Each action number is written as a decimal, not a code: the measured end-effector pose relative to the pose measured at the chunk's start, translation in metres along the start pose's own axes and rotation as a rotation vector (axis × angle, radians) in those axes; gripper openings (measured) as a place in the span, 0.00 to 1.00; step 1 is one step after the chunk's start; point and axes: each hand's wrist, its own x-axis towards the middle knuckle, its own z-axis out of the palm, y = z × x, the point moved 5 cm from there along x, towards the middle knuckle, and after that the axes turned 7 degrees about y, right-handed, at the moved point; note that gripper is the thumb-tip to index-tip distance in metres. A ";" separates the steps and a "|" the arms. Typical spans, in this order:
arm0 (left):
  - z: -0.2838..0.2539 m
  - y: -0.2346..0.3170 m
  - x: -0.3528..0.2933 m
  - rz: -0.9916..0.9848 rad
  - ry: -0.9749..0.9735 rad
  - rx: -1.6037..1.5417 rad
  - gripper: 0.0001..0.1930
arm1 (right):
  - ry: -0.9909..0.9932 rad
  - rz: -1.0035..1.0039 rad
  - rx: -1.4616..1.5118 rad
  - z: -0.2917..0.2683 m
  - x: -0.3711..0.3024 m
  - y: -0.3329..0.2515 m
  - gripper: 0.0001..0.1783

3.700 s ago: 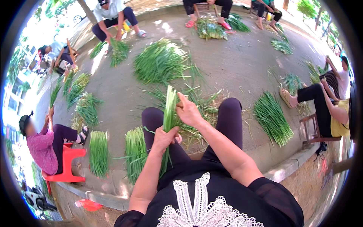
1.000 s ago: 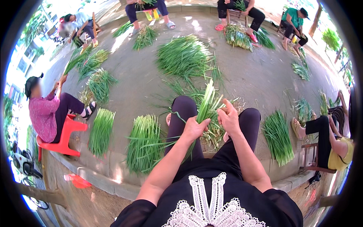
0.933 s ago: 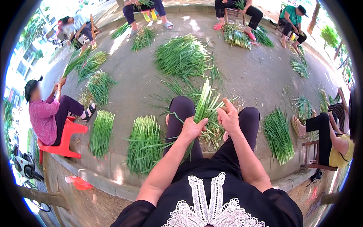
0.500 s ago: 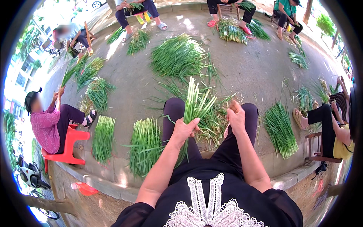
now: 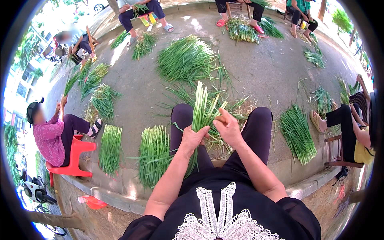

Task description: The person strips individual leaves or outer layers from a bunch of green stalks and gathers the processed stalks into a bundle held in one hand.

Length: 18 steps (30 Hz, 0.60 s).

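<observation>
1. 2 hands share 1 bunch (image 5: 203, 110) of long green stalks, held upright over the lap between the knees. The left hand (image 5: 193, 138) has its fingers wrapped tight around the lower stems; the right hand (image 5: 229, 129), at 3 o'clock from the bunch, pinches a stalk or leaf at its side between thumb and fingertips.

2. Done, as I judge it: 2 tidy sheaves lie at 9 o'clock from the left knee, the near sheaf (image 5: 154, 154) just beside the leg and the far sheaf (image 5: 111, 148) further left, all stalks lying the same way. A third neat sheaf (image 5: 297, 134) lies at 3 o'clock from the right knee.

3. Left, by my guess: the big heap (image 5: 187, 60) at 12 o'clock, well ahead of the knees, looks loose and unsorted, and stray stalks and dry trimmings (image 5: 236, 110) litter the ground between heap and feet. So a good share remains.

4. Edges: the person sits on a low concrete curb (image 5: 120, 196) that runs along at 6 o'clock; beyond it the ground drops to bare dirt.

5. Room: open pavement (image 5: 264, 72) lies at 1 o'clock, between heap and right sheaf. At 9 o'clock a seated person on a red stool (image 5: 74, 160) works well apart from the far sheaf. At 3 o'clock another seated person's legs (image 5: 344, 118) come near the right sheaf, so that side is tighter.
</observation>
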 end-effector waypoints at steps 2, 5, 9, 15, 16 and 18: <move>0.000 0.001 -0.001 0.001 -0.008 -0.016 0.08 | 0.055 0.105 0.059 -0.013 0.011 0.007 0.29; -0.002 0.002 -0.003 -0.005 -0.029 -0.039 0.08 | 0.188 0.206 0.137 -0.027 0.022 -0.001 0.32; -0.002 -0.003 -0.001 0.036 -0.058 -0.018 0.08 | 0.134 0.228 0.224 -0.027 0.033 -0.017 0.38; 0.004 -0.002 -0.008 0.096 -0.040 0.055 0.08 | -0.004 0.271 0.013 -0.013 0.040 -0.026 0.39; 0.004 -0.001 -0.009 0.102 -0.038 0.048 0.09 | -0.010 0.274 0.040 -0.013 0.040 -0.025 0.39; 0.003 -0.002 -0.007 0.087 -0.061 0.035 0.09 | -0.020 0.281 0.094 -0.011 0.037 -0.024 0.37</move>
